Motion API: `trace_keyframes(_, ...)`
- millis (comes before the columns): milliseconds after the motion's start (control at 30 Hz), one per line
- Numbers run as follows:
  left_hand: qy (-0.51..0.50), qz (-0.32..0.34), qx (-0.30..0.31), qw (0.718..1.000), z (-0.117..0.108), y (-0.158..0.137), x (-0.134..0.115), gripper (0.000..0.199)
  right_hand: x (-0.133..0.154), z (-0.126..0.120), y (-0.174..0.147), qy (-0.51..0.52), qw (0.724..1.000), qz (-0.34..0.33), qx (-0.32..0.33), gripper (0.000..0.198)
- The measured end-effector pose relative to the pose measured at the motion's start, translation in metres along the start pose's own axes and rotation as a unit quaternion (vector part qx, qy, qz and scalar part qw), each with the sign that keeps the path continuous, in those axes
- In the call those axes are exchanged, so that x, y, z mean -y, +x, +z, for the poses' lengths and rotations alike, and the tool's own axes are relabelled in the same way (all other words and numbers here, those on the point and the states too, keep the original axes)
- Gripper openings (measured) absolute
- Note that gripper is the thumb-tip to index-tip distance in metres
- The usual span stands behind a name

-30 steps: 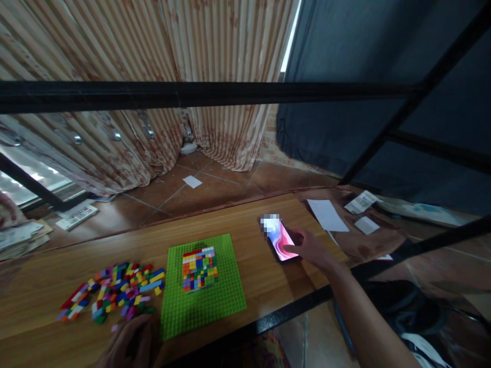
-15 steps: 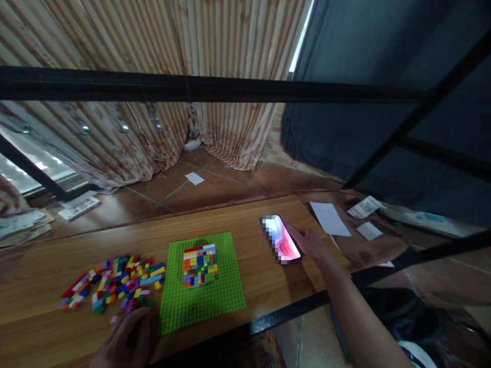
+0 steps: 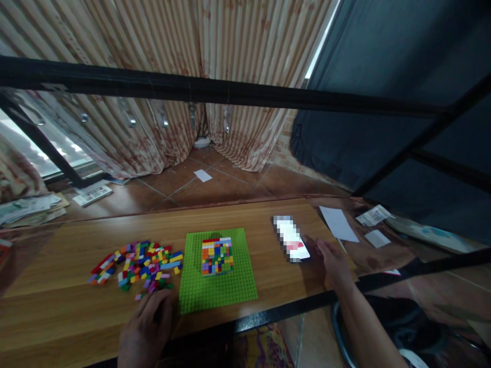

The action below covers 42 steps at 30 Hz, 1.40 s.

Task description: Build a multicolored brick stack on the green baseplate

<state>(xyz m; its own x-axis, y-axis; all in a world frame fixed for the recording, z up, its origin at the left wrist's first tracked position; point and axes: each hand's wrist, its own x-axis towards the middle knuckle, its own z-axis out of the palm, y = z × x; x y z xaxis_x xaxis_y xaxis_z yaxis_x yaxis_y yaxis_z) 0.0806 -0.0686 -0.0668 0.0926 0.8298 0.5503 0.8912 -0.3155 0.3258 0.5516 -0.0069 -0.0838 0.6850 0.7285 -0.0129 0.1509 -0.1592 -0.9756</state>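
Observation:
My left hand point(image 3: 146, 323) rests on the wooden table with its fingers curled in; nothing shows in them. It sits just below the pile of small colourful building bricks point(image 3: 148, 263), near a pink brick point(image 3: 140, 296). To its right lies a green baseplate point(image 3: 220, 294) with a square block of multicoloured bricks point(image 3: 217, 256) on it. My right hand point(image 3: 332, 259) is off to the right, empty, with fingers partly stretched toward a smartphone point(image 3: 292, 239). A small gap parts the hand from the phone, whose lit screen is partly pixelated.
Black metal bars point(image 3: 230, 92) cross beyond the wooden table point(image 3: 126, 220). White paper point(image 3: 339, 224) and small packets point(image 3: 375, 215) lie past the right end. Striped curtains point(image 3: 153, 46) hang behind, and a book point(image 3: 92, 194) is on the floor at left.
My right hand has drawn back from the phone's right edge, and the phone's screen shows a different picture. The view has shifted, with the table things further right; the left hand stays by the bricks.

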Motion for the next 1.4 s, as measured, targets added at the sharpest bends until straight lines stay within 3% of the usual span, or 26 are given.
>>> trace_keyframes(267, -0.033, -0.004, 0.013, 0.999, 0.0, -0.004, 0.0, 0.017, -0.004, -0.009, -0.034, 0.168, 0.981, 0.014, -0.1, 0.038)
trace_keyframes(433, -0.057, -0.016, 0.023, 0.998, 0.002, -0.007, 0.004, 0.014, 0.013, -0.002, -0.067, 0.182, 0.967, 0.002, -0.181, 0.037)
trace_keyframes(533, -0.076, -0.026, 0.027, 0.996, 0.001, -0.009, 0.002, 0.012, 0.029, 0.01, -0.093, 0.125, 0.972, -0.018, -0.198, 0.036)
trace_keyframes(633, -0.131, -0.042, 0.028, 0.99, -0.004, -0.011, -0.002, 0.011, 0.048, 0.03, -0.127, 0.011, 0.989, -0.065, -0.136, 0.036)
trace_keyframes(767, -0.201, -0.08, 0.016, 0.976, -0.016, -0.02, -0.004, 0.011, 0.069, 0.067, -0.186, -0.07, 0.985, -0.128, 0.09, 0.027)
trace_keyframes(900, -0.192, -0.138, -0.001, 0.972, -0.03, -0.033, 0.002, 0.012, 0.085, 0.107, -0.238, -0.078, 0.912, -0.222, 0.337, 0.017)
trace_keyframes(967, -0.171, -0.171, 0.004, 0.97, -0.037, -0.037, 0.009, 0.013, 0.09, 0.128, -0.253, -0.094, 0.876, -0.256, 0.397, 0.017)
trace_keyframes(1233, -0.141, -0.213, 0.037, 0.966, -0.047, -0.023, 0.029, 0.019, 0.089, 0.216, -0.272, -0.19, 0.797, -0.406, 0.405, 0.02)
trace_keyframes(1400, -0.151, -0.212, 0.047, 0.964, -0.044, -0.022, 0.035, 0.018, 0.088, 0.241, -0.284, -0.294, 0.767, -0.431, 0.373, 0.015)
